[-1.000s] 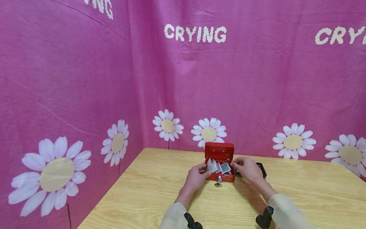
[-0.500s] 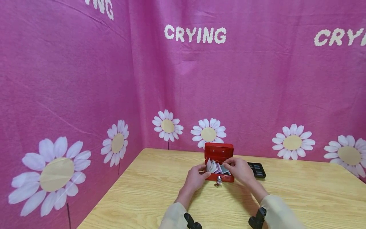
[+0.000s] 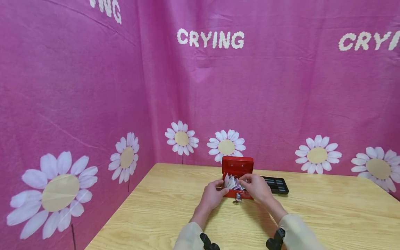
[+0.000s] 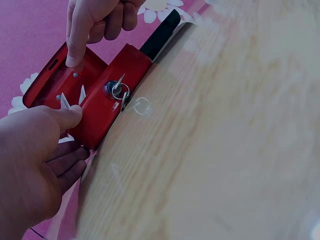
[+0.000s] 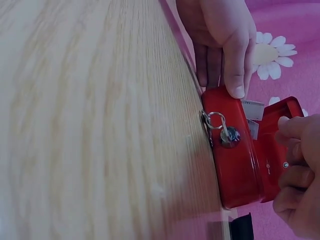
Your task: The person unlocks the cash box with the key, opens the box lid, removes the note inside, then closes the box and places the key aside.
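Observation:
A small red metal cash box (image 3: 230,193) stands on the table with its lid (image 3: 237,163) raised. My left hand (image 3: 211,196) holds its left end, the thumb on the front rim and the fingers along the side, as the left wrist view also shows. Several folded banknotes (image 3: 231,182) lean inside. Over the box's right half is my right hand (image 3: 258,189), thumb and forefinger close together at the notes and the other fingers curled. Whether a note is pinched there is hidden. A key on a ring (image 5: 216,120) sits in the front lock (image 5: 230,136).
A black compartment tray (image 3: 282,187) lies right of the box, partly behind my right hand. The wooden table (image 3: 150,211) reaches back to a pink curtain (image 3: 275,97) printed with daisies; another side of curtain stands at the left.
My right hand has moved left from the box's right edge to over the banknotes, covering the greyish note there. More of the black tray shows. The left hand keeps its hold.

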Demonstrator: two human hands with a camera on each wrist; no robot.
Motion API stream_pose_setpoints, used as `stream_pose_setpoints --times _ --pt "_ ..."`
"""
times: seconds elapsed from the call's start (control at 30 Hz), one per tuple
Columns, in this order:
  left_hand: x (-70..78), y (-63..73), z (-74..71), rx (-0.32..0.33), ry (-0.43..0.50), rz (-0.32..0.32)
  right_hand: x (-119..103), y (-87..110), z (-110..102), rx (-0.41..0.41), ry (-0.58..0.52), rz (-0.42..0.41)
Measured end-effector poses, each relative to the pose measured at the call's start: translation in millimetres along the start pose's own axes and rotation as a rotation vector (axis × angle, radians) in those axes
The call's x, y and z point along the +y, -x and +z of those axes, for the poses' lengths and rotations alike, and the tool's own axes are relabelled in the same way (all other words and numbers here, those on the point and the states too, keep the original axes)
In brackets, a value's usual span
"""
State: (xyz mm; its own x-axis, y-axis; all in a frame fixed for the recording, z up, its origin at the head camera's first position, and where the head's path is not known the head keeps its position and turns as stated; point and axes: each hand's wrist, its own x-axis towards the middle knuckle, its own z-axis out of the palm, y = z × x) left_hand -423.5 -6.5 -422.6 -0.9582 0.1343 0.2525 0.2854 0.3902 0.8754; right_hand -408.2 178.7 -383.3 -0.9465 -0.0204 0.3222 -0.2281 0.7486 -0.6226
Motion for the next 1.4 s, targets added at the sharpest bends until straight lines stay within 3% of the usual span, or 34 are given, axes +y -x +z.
stream_pose_setpoints --times 0.77,1.17,1.4 --pt "-2.4 5.1 -2.0 -0.012 -0.01 0.006 -14.1 1.4 13.1 0.005 -0.021 0.017" --pt "-2.6 2.1 -1.2 -0.008 -0.005 0.03 -18.4 -0.7 21.9 0.036 0.016 -0.03" --pt "-0.6 1.7 -1.4 -0.006 -0.012 0.039 -18.4 -3.4 26.4 0.042 0.037 -0.007"
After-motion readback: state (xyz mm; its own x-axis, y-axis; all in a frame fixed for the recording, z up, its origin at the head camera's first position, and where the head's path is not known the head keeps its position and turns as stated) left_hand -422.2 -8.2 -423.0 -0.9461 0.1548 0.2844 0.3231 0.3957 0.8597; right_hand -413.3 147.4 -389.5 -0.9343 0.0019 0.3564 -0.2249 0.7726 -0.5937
